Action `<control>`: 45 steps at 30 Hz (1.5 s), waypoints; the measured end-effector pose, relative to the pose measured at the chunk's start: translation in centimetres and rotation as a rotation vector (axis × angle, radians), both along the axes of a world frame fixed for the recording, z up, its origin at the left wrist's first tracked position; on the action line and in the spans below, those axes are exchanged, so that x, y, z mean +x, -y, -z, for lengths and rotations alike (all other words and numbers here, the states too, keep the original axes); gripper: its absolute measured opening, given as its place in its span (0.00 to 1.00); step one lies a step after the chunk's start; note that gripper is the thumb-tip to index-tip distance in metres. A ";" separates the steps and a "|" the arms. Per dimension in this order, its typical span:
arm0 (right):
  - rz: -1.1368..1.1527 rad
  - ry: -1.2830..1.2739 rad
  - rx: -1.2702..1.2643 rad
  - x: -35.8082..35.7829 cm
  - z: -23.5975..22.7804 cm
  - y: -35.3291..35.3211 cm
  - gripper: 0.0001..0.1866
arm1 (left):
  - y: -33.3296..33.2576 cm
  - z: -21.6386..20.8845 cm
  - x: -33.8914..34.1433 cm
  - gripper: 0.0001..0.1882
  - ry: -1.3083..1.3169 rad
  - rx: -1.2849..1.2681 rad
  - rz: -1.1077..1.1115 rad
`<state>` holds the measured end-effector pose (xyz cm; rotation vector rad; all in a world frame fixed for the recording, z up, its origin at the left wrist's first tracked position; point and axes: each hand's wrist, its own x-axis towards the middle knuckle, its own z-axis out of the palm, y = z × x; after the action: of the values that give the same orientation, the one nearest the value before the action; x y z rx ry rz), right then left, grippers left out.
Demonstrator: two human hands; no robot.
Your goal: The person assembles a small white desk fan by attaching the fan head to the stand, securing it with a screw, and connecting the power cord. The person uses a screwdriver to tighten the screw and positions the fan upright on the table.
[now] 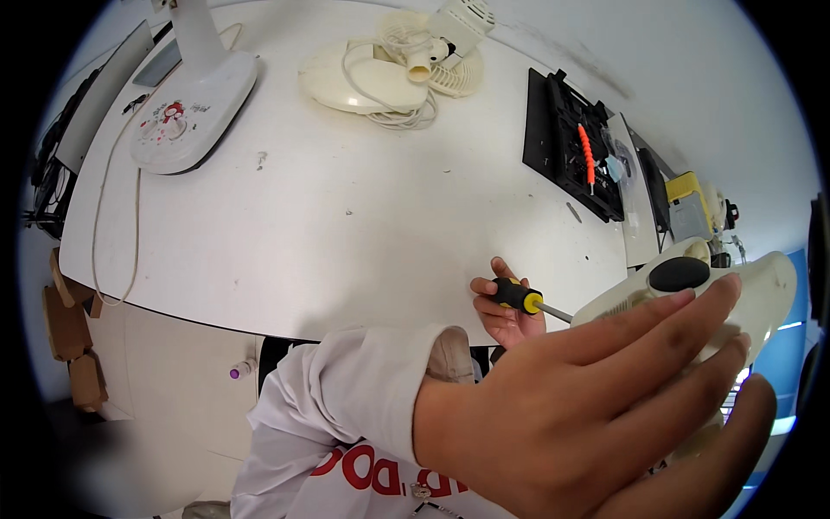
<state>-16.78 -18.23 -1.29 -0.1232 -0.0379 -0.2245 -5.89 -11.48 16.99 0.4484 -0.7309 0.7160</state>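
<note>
My left hand [571, 415] reaches across from the lower left, its back toward me and its fingers spread over a cream plastic housing [769, 294] with vents and a black oval piece [679, 274]. The housing is held up past the table's right front edge. Beyond the left wrist, my right hand [508, 322] grips a black-and-yellow screwdriver [517, 297] by its handle. The shaft points right at the housing, and its tip is hidden there. The left thumb and the right forearm are out of sight.
Cream fan parts with a cable [367, 78] lie at the table's far side. A white appliance base [194, 121] stands far left. An open black tool case [579, 147] holding an orange flexible shaft [587, 156] is at right. Cardboard pieces [69, 324] sit left below.
</note>
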 end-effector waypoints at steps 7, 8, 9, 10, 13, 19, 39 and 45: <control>0.105 -0.037 -0.065 -0.9 -0.9 -0.4 0.24 | 0.1 -1.9 -0.4 0.07 -0.099 -0.037 -0.106; 0.098 -0.005 -0.078 -0.6 -1.2 -0.5 0.25 | 0.3 -2.0 -0.7 0.06 -0.133 -0.052 -0.117; 0.092 0.026 -0.092 -0.5 -1.5 -0.7 0.25 | 1.4 -2.3 -0.6 0.05 -0.140 -0.144 -0.199; 0.087 0.022 -0.092 -0.4 -1.3 -0.6 0.25 | 1.5 -2.6 -0.9 0.05 -0.190 -0.157 -0.206; 0.069 0.004 -0.077 -0.2 -0.7 -0.5 0.26 | 0.5 -3.4 -2.0 0.06 -0.343 -0.068 -0.133; 0.133 -0.049 -0.002 -0.6 -1.0 -0.6 0.26 | 1.4 -1.5 -0.5 0.07 -0.011 -0.021 -0.223; 0.821 -0.299 -0.468 -0.5 -2.8 -2.2 0.27 | -2.7 3.3 9.3 0.21 -0.341 0.335 0.683; 0.962 -0.441 -0.857 3.3 -6.9 -4.4 0.26 | -4.4 7.0 13.1 0.17 -0.492 0.606 0.041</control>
<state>-13.52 -13.81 5.61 -1.0510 0.3800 -1.1310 7.20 -7.09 9.95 1.1142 -0.4740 0.3076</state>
